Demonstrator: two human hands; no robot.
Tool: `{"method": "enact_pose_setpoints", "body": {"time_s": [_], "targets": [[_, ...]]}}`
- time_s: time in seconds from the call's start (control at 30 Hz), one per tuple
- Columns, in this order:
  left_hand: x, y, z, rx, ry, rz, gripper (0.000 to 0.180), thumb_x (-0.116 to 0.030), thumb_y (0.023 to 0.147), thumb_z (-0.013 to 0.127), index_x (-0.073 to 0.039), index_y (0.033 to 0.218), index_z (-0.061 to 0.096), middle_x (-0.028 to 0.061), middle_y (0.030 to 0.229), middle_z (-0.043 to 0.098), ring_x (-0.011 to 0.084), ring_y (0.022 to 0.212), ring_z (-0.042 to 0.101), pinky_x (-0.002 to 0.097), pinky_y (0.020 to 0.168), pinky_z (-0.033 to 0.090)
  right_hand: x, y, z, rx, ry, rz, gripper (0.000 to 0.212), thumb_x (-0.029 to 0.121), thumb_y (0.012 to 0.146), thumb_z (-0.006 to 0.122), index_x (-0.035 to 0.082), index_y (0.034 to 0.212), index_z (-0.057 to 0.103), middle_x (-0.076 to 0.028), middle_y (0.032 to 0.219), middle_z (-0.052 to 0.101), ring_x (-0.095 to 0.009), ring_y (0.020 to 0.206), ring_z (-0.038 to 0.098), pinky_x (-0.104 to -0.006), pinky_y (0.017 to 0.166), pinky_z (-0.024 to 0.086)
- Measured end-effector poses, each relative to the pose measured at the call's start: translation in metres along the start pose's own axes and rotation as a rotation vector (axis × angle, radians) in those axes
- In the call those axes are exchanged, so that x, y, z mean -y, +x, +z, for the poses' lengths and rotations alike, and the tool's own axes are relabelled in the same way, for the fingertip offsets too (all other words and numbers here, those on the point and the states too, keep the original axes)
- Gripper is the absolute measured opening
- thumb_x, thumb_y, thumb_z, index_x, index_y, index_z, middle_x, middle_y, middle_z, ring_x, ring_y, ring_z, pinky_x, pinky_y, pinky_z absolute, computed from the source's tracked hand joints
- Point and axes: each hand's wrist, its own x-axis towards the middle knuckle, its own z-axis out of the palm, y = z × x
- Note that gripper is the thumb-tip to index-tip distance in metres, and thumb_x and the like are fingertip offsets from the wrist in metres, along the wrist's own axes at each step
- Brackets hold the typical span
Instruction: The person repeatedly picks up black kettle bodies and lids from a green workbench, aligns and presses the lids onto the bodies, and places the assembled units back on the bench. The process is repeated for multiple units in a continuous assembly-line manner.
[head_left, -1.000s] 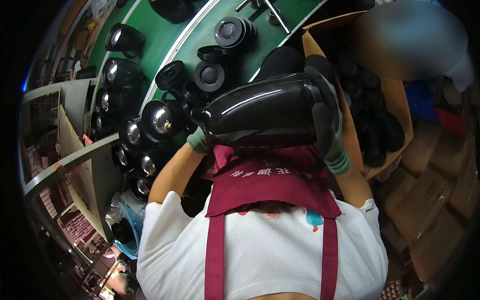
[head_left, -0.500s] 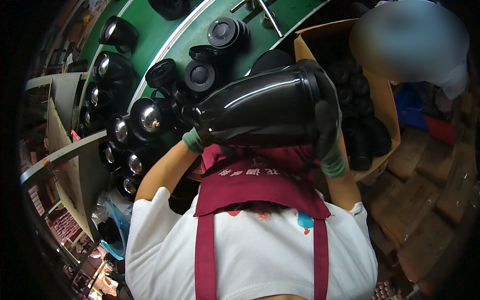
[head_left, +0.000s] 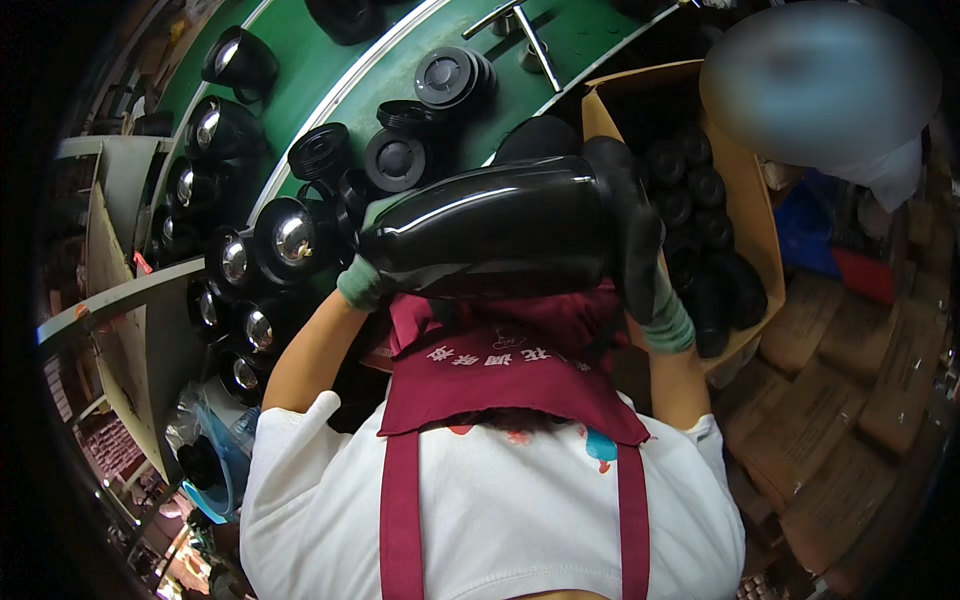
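Observation:
A large glossy black flask body (head_left: pixel 490 230), tapering toward the left, lies sideways across my chest between both hands. My left hand (head_left: pixel 362 275), in a green-cuffed glove, closes round its narrow end; most of those fingers are behind it. At the wide end, my right hand (head_left: pixel 634 225) in a black-palmed glove grips the rim, fingers pointing up and away. Left of the flask, several black pieces with shiny silver domes (head_left: pixel 293 238) are gathered at the bench edge. Just beyond it are black round lids (head_left: pixel 395 160), some in stacks (head_left: pixel 446 78).
A green bench (head_left: pixel 400 35) with a pale rail crosses ahead, and a metal T-shaped bar (head_left: pixel 535 45) stands on it. To the right, an open carton (head_left: pixel 752 215) holds black parts. Brown boxes (head_left: pixel 800 400) cover the floor; another person (head_left: pixel 820 90) is at the far right.
The flask body, held in both hands, has shifted slightly left and down and turned closer to level. Both hands have moved with it and keep their hold.

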Motion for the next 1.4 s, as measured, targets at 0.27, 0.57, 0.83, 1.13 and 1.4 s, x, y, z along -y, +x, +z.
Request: {"method": "enact_pose_setpoints", "body": {"time_s": [0.27, 0.57, 0.83, 1.13, 1.4], "targets": [[-0.106, 0.019, 0.039, 0.002, 1.015, 0.525, 0.050, -0.017, 0.073, 0.076, 0.000, 0.120, 0.070, 0.0142, 0.101, 0.070, 0.0271, 0.087, 0.070, 0.0335, 0.080, 0.054, -0.032, 0.023, -0.006, -0.035, -0.026, 0.014, 0.057, 0.028, 0.109, 0.037, 0.000, 0.158, 0.026, -0.015, 0.163, 0.031, -0.026, 0.150, 0.029, -0.0359, 0.123, 0.022], [-0.105, 0.017, 0.042, -0.088, 0.966, 0.421, 0.047, -0.014, 0.076, 0.074, 0.000, 0.120, 0.070, 0.0102, 0.099, 0.070, 0.0183, 0.090, 0.068, 0.0304, 0.084, 0.053, -0.030, 0.027, 0.007, -0.094, -0.052, -0.058, 0.054, 0.025, 0.108, 0.042, 0.001, 0.156, 0.030, -0.015, 0.159, 0.036, -0.026, 0.146, 0.035, -0.0362, 0.121, 0.027], [0.000, 0.004, 0.002, -0.059, -0.113, 0.073, 0.032, -0.008, 0.096, 0.065, 0.001, 0.127, 0.063, 0.0086, 0.117, 0.070, 0.0208, 0.100, 0.067, 0.0340, 0.094, 0.055, -0.030, 0.010, 0.025, -0.173, -0.051, -0.154, 0.052, 0.022, 0.107, 0.046, 0.003, 0.154, 0.034, -0.014, 0.157, 0.040, -0.026, 0.143, 0.040, -0.0365, 0.119, 0.031], [-0.116, 0.027, 0.041, 0.020, 0.971, 0.536, 0.057, -0.010, 0.067, 0.076, -0.002, 0.122, 0.070, 0.0152, 0.093, 0.066, 0.0312, 0.084, 0.069, 0.0338, 0.078, 0.053, -0.044, 0.023, 0.001, -0.193, -0.069, -0.011, 0.050, 0.019, 0.106, 0.050, 0.004, 0.152, 0.039, -0.014, 0.153, 0.045, -0.026, 0.139, 0.046, -0.0367, 0.117, 0.035], [-0.087, 0.025, 0.085, 0.057, 0.189, 0.366, 0.093, -0.015, 0.072, 0.088, 0.000, 0.151, 0.040, 0.0149, 0.142, 0.052, 0.0251, 0.127, 0.055, 0.0379, 0.108, 0.044, -0.127, -0.023, -0.028, -0.187, 0.346, 0.091, 0.056, 0.020, 0.104, 0.055, 0.005, 0.154, 0.033, -0.012, 0.152, 0.046, -0.027, 0.136, 0.048, -0.0408, 0.118, 0.038]]}}
